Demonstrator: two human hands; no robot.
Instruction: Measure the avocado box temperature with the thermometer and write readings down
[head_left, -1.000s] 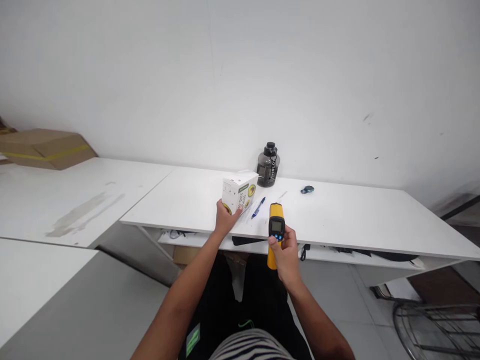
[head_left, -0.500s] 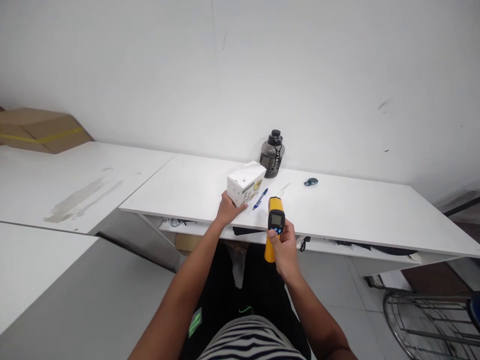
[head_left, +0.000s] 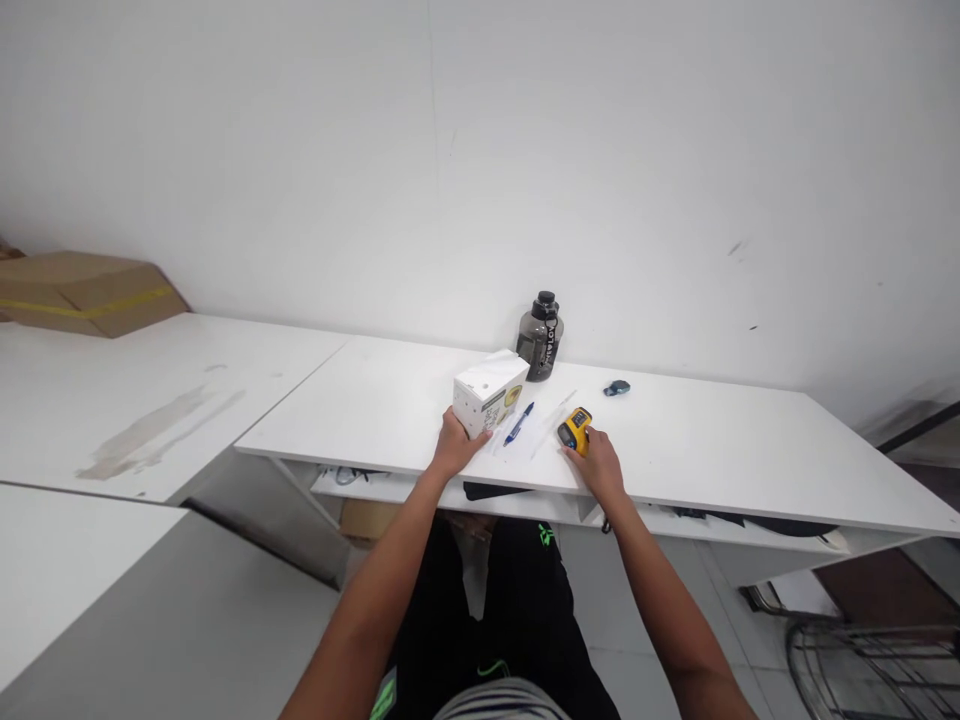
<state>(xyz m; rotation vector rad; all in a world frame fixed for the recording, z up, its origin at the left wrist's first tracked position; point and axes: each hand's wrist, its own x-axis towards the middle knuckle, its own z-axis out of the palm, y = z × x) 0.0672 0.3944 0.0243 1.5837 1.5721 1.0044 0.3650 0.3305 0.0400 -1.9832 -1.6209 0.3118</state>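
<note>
My left hand point(head_left: 459, 443) is closed on the near left corner of a white tissue box point(head_left: 491, 388) with a tissue lying across its top. Over the table's front part, my right hand point(head_left: 598, 462) grips a yellow and black infrared thermometer point(head_left: 576, 431), its small display facing up and left. The handle is mostly hidden by my fingers. Between the box and the thermometer lies a blue pen point(head_left: 518, 425). Just behind the box a dark water bottle point(head_left: 540, 336) stands upright near the wall.
A small dark blue object point(head_left: 617, 388) lies on the white table point(head_left: 712, 430), right of the bottle. Far left, a cardboard box point(head_left: 90, 290) with yellow tape rests on another table. An open shelf point(head_left: 555, 503) runs under the tabletop. A metal rack point(head_left: 862, 665) stands at lower right.
My right hand has carried the thermometer forward and right, from in front of the table edge to over the tabletop, tilting it flatter. My left hand still holds the tissue box.
</note>
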